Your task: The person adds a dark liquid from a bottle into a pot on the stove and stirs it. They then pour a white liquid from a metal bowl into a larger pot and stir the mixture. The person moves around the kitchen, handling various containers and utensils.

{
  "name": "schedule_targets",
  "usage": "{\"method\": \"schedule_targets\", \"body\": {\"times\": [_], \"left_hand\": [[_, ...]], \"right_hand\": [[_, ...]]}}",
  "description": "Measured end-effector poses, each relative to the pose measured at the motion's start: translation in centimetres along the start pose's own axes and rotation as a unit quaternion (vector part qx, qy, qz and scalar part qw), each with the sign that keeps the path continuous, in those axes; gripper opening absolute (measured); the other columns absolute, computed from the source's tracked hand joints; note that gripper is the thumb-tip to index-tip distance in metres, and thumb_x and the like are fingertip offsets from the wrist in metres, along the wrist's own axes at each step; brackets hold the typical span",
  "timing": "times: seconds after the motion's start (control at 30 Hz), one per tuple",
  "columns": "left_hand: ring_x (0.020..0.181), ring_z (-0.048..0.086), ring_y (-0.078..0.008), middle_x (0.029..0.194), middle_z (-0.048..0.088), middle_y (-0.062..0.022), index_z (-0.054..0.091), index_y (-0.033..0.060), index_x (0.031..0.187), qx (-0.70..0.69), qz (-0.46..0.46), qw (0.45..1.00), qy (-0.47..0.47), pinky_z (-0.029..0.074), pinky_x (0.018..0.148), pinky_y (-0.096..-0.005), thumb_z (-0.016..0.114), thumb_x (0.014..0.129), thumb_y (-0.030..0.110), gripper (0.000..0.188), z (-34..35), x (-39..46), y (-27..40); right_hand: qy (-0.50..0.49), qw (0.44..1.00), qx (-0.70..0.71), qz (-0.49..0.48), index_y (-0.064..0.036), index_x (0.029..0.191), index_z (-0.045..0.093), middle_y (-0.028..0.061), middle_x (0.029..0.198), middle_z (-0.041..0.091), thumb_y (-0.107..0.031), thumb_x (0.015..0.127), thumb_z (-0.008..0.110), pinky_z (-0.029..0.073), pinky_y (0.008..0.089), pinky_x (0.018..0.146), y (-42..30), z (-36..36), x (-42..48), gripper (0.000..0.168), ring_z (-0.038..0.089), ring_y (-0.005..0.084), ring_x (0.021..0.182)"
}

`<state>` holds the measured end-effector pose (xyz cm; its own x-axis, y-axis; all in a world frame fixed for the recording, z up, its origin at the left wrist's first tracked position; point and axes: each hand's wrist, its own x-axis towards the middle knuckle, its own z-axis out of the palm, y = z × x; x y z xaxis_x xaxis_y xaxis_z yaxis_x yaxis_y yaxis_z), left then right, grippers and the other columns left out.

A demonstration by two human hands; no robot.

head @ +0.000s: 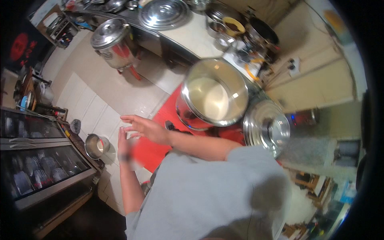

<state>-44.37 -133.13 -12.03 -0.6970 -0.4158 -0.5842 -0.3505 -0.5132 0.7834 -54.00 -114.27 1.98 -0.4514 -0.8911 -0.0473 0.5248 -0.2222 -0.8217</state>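
My right hand [148, 129] reaches across in front of my grey shirt, its fingers spread and holding nothing. Close beside its fingertips, my left hand [122, 145] is raised with extended fingers; nothing shows in it, and a blur covers part of its wrist. Whether the hands touch, I cannot tell. Beyond my right forearm stands a large open steel pot [187, 100] with pale, creamy liquid [213, 100] inside. The pot rests on a red surface [163, 115]. A round steel lid or stacked steelware [255, 129] lies right of the pot.
A lidded steel container [115, 57] on red legs stands on the tiled floor. A counter [192, 39] holds a steel lid [163, 13], pans and bowls. At left are a glass-fronted dish cabinet [48, 168] and a small steel pot [91, 147]. A wall socket [294, 66] has cords.
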Motion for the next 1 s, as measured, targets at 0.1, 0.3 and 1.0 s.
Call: {"method": "schedule_targets", "body": {"times": [0.1, 0.3, 1.0], "left_hand": [[0.124, 0.049, -0.0308, 0.135, 0.050, -0.0126, 0.032, 0.0100, 0.148, -0.210, -0.032, 0.976, -0.038, 0.039, 0.105, -0.0488, 0.035, 0.094, 0.068, 0.080, 3.9, 2.4, 6.6], [0.123, 0.052, -0.0312, 0.135, 0.052, -0.0181, 0.038, 0.0026, 0.144, -0.175, 0.017, 0.973, -0.151, 0.042, 0.105, -0.0456, 0.045, 0.098, 0.052, 0.067, 1.2, 10.9, 18.6], [0.102, 0.066, -0.0306, 0.111, 0.067, -0.0198, 0.063, -0.0012, 0.118, 0.237, -0.133, 0.952, 0.142, 0.052, 0.087, -0.0373, 0.063, 0.088, 0.038, 0.049, -45.0, 42.0, 22.9]], "right_hand": [[0.060, 0.875, -0.409, -0.253, -0.007, 0.144, 0.041, 0.0183, 0.142, 0.045, -0.042, 0.095, 0.055, 0.035, 0.0449, 0.108, 0.2, -1.7, 8.5, 0.061, 0.040, 0.0314, 0.135], [-0.009, 0.692, -0.696, -0.191, 0.003, 0.127, 0.054, 0.0240, 0.127, 0.058, -0.031, 0.098, 0.050, 0.037, 0.0459, 0.108, 14.7, -20.9, 27.5, 0.045, 0.050, 0.0380, 0.124], [0.110, 0.810, -0.552, 0.163, 0.002, 0.123, 0.059, 0.0215, 0.113, 0.067, -0.028, 0.088, 0.065, 0.052, 0.0384, 0.088, 7.9, -27.0, 73.7, 0.046, 0.068, 0.0315, 0.098]]}}
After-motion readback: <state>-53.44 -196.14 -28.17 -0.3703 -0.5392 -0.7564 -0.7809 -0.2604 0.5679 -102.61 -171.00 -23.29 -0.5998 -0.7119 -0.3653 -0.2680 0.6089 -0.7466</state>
